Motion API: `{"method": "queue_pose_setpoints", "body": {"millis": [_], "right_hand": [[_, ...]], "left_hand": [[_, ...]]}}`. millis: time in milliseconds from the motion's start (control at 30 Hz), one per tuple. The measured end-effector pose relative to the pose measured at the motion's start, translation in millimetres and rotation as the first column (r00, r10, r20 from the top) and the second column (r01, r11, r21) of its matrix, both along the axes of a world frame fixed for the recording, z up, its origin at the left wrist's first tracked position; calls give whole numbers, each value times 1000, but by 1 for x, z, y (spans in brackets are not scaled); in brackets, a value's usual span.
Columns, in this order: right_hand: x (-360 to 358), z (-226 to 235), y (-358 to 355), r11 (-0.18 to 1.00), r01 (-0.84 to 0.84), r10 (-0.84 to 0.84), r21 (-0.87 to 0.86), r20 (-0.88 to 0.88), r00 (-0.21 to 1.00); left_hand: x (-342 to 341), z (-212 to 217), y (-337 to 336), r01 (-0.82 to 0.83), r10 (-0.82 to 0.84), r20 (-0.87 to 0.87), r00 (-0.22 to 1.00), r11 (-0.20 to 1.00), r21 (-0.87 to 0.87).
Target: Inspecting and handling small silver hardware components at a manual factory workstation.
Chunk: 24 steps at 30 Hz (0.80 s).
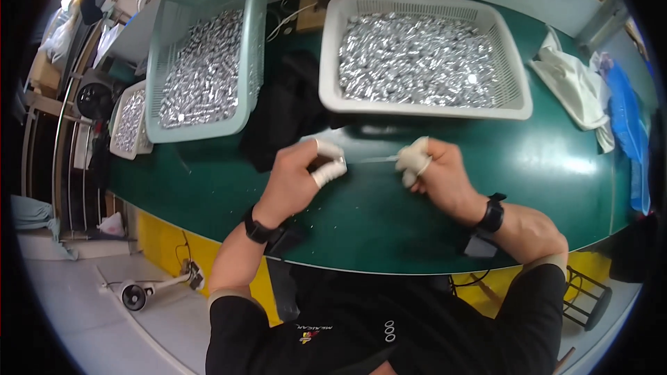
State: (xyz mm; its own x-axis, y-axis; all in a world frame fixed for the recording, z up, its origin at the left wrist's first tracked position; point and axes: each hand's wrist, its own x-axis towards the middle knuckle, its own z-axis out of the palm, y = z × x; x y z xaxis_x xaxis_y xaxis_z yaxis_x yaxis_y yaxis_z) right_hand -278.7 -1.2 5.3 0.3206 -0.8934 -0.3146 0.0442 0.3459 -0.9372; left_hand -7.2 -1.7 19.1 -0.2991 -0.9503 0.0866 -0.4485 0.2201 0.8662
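Observation:
White finger covers wrap the thumb and forefinger of my left hand, which pinches a small shiny metal piece above the green table. Opposite it, my right hand, also with white finger covers, is closed on a thin, pale, pointed tool. The tool lies level, its tip directed at the metal piece. Whether the tip touches the piece I cannot make out. The tool's handle end is hidden in my right fingers.
Beyond my hands stands a white basket full of small silvery metal parts. A pale green basket and a smaller white basket at left hold similar parts. Black cloth lies between; a white cloth and blue plastic are at right.

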Motion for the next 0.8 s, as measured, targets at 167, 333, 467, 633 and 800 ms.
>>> {"method": "queue_pose_setpoints", "body": {"millis": [167,333,467,633,800], "right_hand": [[0,-5,-6,990,119,-118,-79,16,993],[0,-2,0,993,96,-97,-63,-25,995],[2,-1,0,994,78,-80,-75,-23,997],[2,-2,0,991,107,-108,-76,-15,994],[0,-5,0,991,114,-113,-75,11,994]], "left_hand": [[8,-5,-9,-126,118,-73,990,984,-126],[10,-7,-8,-31,41,48,998,981,-191],[16,-15,-10,60,30,299,954,956,-286],[14,-12,-11,112,17,336,942,926,-360],[13,-4,-4,112,39,382,923,924,-365]]}}
